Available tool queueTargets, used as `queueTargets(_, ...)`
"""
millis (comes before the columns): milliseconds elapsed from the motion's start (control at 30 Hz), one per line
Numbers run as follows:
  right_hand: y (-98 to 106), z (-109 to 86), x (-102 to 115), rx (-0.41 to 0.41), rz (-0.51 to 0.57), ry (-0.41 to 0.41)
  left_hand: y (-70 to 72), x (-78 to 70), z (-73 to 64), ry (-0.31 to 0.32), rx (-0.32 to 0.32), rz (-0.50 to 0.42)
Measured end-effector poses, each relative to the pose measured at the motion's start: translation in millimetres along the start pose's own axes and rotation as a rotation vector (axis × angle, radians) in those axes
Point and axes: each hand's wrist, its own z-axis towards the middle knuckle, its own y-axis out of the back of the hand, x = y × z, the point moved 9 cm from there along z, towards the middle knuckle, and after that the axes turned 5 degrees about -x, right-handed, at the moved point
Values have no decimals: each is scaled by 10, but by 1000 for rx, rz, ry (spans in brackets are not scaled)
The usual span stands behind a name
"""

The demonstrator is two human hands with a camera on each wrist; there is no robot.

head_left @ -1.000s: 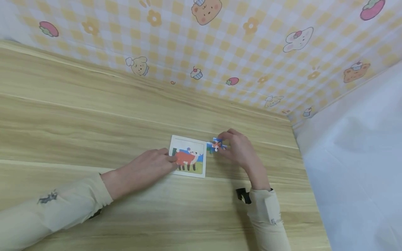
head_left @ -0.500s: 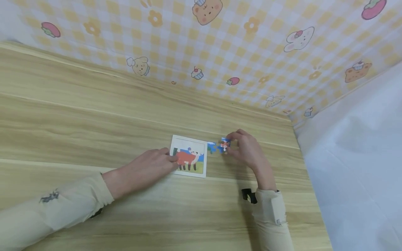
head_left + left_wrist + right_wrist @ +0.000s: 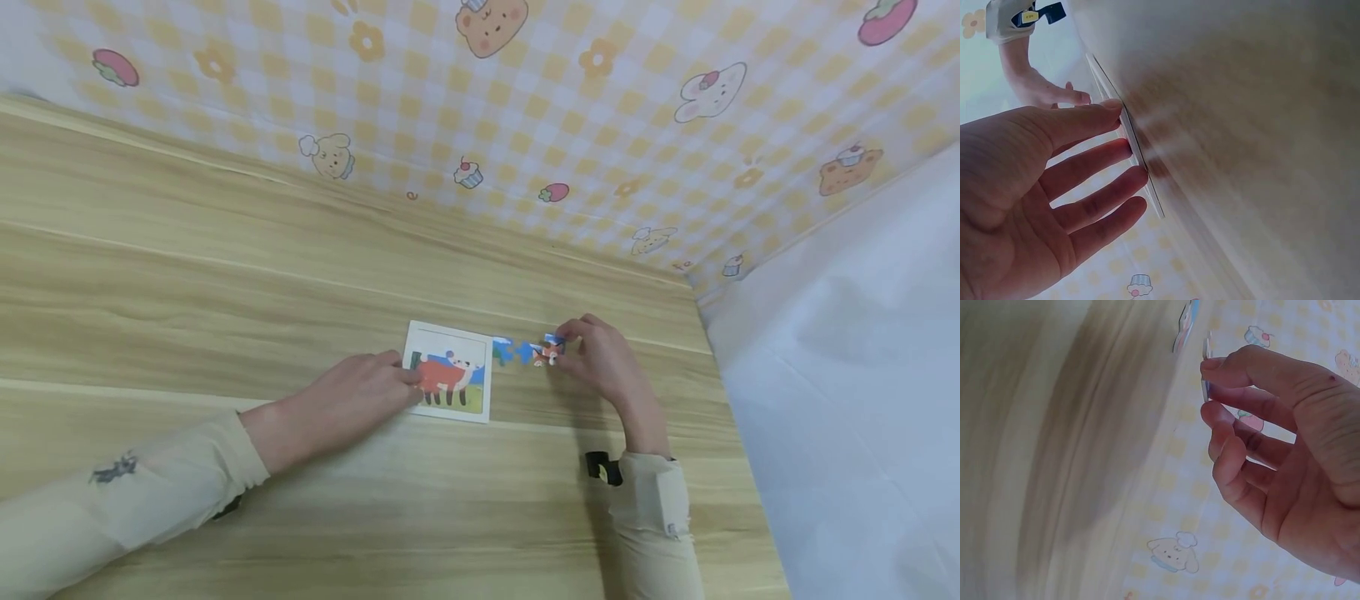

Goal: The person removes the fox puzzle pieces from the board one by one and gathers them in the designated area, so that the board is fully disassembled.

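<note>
My left hand (image 3: 347,400) rests at the left side of a square white-framed puzzle board (image 3: 447,327), which shows an orange-red animal on grass below a blank pale strip. In the left wrist view, the fairly straight fingers and thumb touch the edge of the board (image 3: 1159,206). To the right of the board, my right hand (image 3: 603,364) pinches a small blue and orange puzzle piece (image 3: 555,341) between thumb and fingers. Seen from the right wrist, that held piece (image 3: 1205,390) stands edge-on above the table. Blue-green puzzle pieces (image 3: 501,348) lie between the board and this hand.
The wood-grain table (image 3: 247,283) extends on all sides of the board. A yellow checked cloth (image 3: 420,100) with cartoon prints rises along the back, and a white sheet (image 3: 840,358) bounds the right. A black device (image 3: 603,468) sits at the right wrist.
My right hand has moved rightward with the pinched piece, away from the board and the blue-green pieces, and the piece has turned. My left hand and the board have stayed in place.
</note>
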Motion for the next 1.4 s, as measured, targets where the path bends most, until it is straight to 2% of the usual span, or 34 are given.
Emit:
queueTargets(233,-3,-44,-114,11,1,-36,-9,23,1,13,25,-10)
queueTargets(667,-65,-69,-193,47,6,-52,-24,26,-9,14,34,-22)
queueTargets(933,-109,-84,-229,76,22,-59,-4,24,-12,16,0,-34)
queueTargets(1067,-120,-93,-239,82,29,-62,15,65,-12,60,-26,-77)
queueTargets(1400,-124,-97,-220,83,54,-47,18,98,-11,70,-29,-147)
